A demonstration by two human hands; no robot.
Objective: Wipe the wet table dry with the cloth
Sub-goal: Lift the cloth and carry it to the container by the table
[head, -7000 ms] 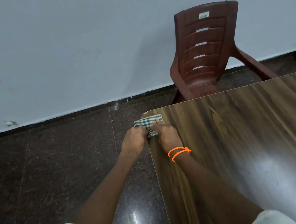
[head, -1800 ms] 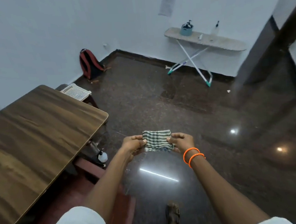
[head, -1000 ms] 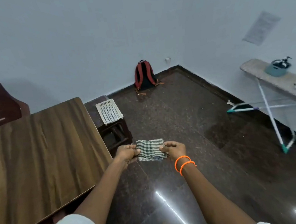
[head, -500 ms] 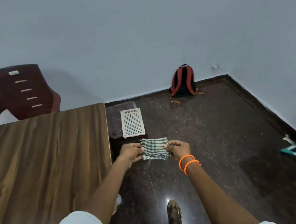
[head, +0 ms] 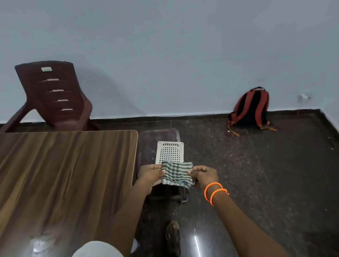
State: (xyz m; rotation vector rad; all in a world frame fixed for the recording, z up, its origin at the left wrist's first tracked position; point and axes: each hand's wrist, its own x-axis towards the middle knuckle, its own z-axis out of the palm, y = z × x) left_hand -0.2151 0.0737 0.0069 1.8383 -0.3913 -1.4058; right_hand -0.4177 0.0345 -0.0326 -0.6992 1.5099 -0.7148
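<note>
A folded green-and-white checked cloth (head: 177,174) hangs in the air between my two hands, just right of the table's right edge. My left hand (head: 150,176) pinches its left side and my right hand (head: 205,175), with orange bands on the wrist, pinches its right side. The wooden table (head: 55,176) fills the left of the view, with a shiny glare patch near its front. The cloth is over a low stool, not over the table.
A dark stool (head: 157,142) beside the table carries a white perforated tray (head: 170,152). A maroon plastic chair (head: 56,97) stands behind the table by the wall. A red-and-black backpack (head: 250,110) leans on the wall at the right. My sandalled foot (head: 173,237) is on the dark floor.
The view has swung left, bringing the table and chair further in. Both hands still hold the cloth, now close over the stool and tray beside the table's edge.
</note>
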